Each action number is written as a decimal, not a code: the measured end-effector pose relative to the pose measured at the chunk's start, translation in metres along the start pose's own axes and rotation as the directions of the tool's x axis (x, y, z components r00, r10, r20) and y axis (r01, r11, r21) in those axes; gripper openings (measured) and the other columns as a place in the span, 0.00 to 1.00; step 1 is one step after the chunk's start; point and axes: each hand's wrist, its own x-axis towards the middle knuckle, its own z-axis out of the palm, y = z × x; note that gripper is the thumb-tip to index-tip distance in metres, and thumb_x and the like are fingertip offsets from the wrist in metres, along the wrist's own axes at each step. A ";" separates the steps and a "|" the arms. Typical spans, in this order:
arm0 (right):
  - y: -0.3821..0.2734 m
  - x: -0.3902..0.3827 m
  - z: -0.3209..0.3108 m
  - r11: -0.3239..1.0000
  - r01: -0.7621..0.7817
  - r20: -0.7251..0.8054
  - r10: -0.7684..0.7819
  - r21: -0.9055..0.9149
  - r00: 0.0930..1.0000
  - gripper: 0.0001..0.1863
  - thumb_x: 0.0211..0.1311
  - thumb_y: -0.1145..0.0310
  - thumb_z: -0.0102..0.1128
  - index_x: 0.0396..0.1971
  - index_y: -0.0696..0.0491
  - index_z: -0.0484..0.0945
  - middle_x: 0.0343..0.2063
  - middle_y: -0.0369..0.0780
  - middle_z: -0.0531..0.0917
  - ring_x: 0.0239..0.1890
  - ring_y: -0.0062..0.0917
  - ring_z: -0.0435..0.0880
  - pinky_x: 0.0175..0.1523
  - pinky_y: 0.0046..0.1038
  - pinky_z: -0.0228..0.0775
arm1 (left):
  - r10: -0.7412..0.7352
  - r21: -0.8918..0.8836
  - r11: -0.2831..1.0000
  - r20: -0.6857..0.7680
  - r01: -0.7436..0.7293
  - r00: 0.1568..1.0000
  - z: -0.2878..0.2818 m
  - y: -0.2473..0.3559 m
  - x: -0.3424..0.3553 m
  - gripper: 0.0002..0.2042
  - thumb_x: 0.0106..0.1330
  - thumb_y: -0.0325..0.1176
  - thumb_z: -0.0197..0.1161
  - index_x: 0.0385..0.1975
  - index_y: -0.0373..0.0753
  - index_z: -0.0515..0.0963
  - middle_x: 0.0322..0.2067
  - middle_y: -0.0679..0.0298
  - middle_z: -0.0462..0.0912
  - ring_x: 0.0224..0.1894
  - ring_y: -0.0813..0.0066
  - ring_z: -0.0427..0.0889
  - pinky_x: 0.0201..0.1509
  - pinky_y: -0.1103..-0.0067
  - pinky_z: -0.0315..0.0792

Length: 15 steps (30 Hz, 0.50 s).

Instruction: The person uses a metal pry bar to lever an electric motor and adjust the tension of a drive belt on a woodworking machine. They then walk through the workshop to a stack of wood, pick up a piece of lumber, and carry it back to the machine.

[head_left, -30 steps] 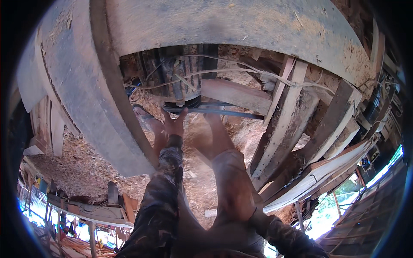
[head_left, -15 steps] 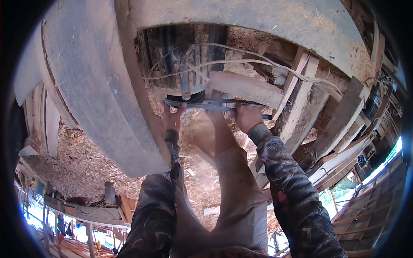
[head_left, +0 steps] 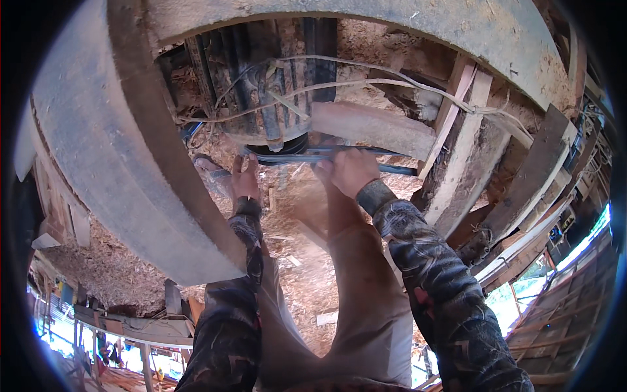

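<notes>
A black drive belt runs from a round black pulley off to the right, its strands close together. The pulley sits under a dark ribbed motor housing. My right hand is closed over the strands, knuckles up, a short way right of the pulley. At the pulley's left side, my left hand has its thumb and fingertips up against the belt's end. How firmly the left fingers grip is hard to see. Both sleeves are dark and patterned.
A thick curved beam stands close along my left forearm, and another beam arches overhead. Timber posts rise on the right. A pale cable crosses before the motor. Sawdust covers the ground. A sandalled foot shows behind the left beam.
My right hand has shifted left along the belt toward the pulley. The left hand's thumb and finger have come closer together. The view has swung slightly, revealing the foot.
</notes>
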 end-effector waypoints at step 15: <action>-0.018 0.003 0.004 0.992 0.053 -0.128 -0.038 0.116 0.991 0.15 0.61 0.54 0.54 0.34 0.49 0.83 0.23 0.46 0.83 0.28 0.41 0.84 0.39 0.42 0.74 | 0.393 0.624 0.773 -0.329 -0.115 0.859 0.039 -0.003 -0.004 0.28 0.72 0.53 0.37 0.59 0.40 0.71 0.59 0.44 0.68 0.61 0.43 0.67 0.63 0.59 0.61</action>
